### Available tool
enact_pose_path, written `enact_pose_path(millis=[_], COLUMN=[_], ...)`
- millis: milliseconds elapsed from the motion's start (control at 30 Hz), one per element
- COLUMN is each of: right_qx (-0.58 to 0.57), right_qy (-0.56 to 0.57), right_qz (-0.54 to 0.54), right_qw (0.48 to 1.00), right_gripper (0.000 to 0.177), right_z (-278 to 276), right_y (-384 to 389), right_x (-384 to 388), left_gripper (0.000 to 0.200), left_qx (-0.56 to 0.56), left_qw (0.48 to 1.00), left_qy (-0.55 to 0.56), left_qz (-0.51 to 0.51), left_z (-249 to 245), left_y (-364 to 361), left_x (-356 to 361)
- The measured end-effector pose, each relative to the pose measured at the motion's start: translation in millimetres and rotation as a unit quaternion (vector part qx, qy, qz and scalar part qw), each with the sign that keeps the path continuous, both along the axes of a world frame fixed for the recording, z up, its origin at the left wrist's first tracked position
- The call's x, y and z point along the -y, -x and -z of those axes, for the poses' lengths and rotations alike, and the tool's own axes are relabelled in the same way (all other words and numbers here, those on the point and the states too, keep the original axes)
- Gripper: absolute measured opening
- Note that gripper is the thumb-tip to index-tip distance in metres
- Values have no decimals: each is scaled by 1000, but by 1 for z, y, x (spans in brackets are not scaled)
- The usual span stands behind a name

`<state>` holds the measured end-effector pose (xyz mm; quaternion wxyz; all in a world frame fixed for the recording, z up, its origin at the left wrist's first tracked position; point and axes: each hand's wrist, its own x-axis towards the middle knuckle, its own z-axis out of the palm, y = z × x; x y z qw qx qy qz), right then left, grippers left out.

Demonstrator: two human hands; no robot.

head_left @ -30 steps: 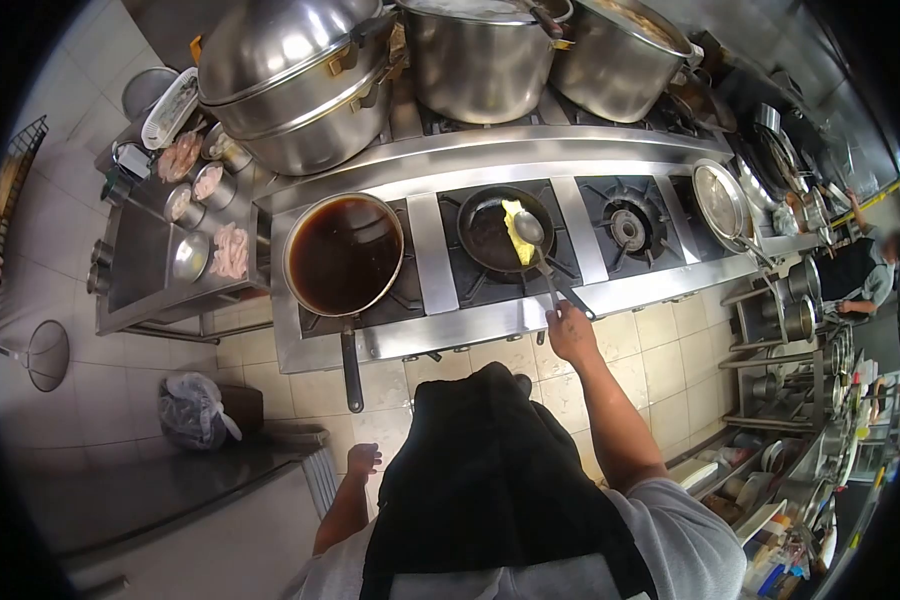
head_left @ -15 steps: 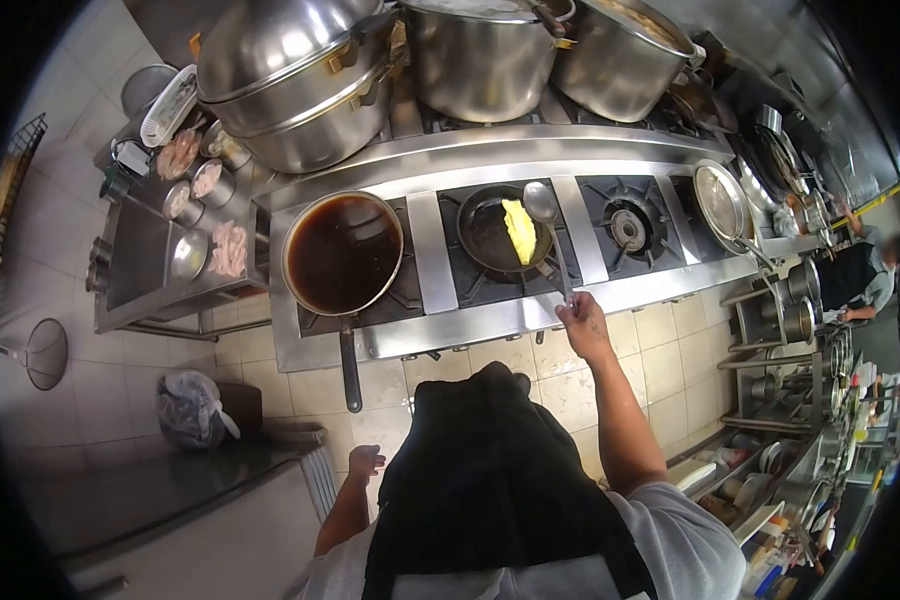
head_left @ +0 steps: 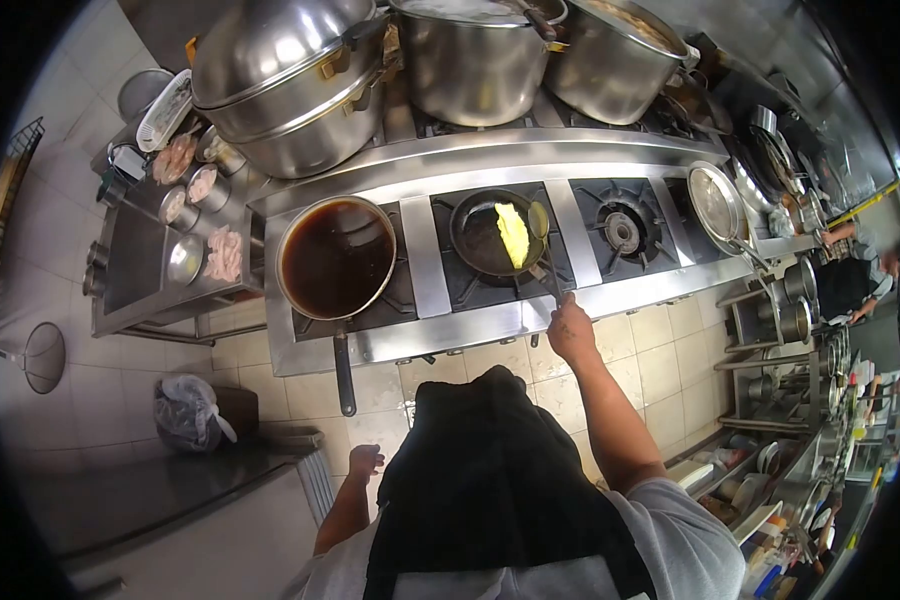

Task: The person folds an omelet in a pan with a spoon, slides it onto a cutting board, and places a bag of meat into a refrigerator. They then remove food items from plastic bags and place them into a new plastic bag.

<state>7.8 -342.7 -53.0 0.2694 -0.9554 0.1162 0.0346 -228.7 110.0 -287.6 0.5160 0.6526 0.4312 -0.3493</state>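
My right hand point(head_left: 572, 331) is closed around the handle end of a long metal spoon point(head_left: 551, 262), just in front of the stove. The spoon's bowl rests at the right side of a small black frying pan point(head_left: 478, 240) on the middle burner, turned on edge and tinged yellow. Beside the bowl, a narrow folded strip of yellow omelette point(head_left: 512, 236) lies in the pan. My left hand point(head_left: 366, 461) hangs low next to the black apron point(head_left: 490, 480), holding nothing, its fingers loosely apart.
A wide pan of dark brown liquid point(head_left: 337, 258) sits on the left burner, its black handle point(head_left: 344, 375) jutting past the stove edge. Large steel pots point(head_left: 470, 65) stand behind. A strainer point(head_left: 717, 205) lies at the right. Another person point(head_left: 850, 285) stands far right.
My right hand has shifted slightly left, and the spoon's bowl has turned from facing up to edge-on beside the omelette. The whole view has moved a little. My left hand stays put.
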Motion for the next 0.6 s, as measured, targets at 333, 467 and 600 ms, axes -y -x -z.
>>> enact_pose_path(millis=[333,467,600], right_qx=[-21,-18,-26], right_qy=[39,13,1], right_qz=[-9,-16,-12], right_qw=[999,1000,1000], right_gripper=[28,28,27], right_z=[16,17,7], right_y=[-5,-5,-5], right_x=[-4,-2,3], left_gripper=[22,22,21], left_qx=[-6,-13,3], left_qw=[999,999,999], left_qy=[-3,8,14], left_qz=[-34,-42,-44], left_z=[5,7,5], left_y=[15,17,17], left_x=[3,4,6])
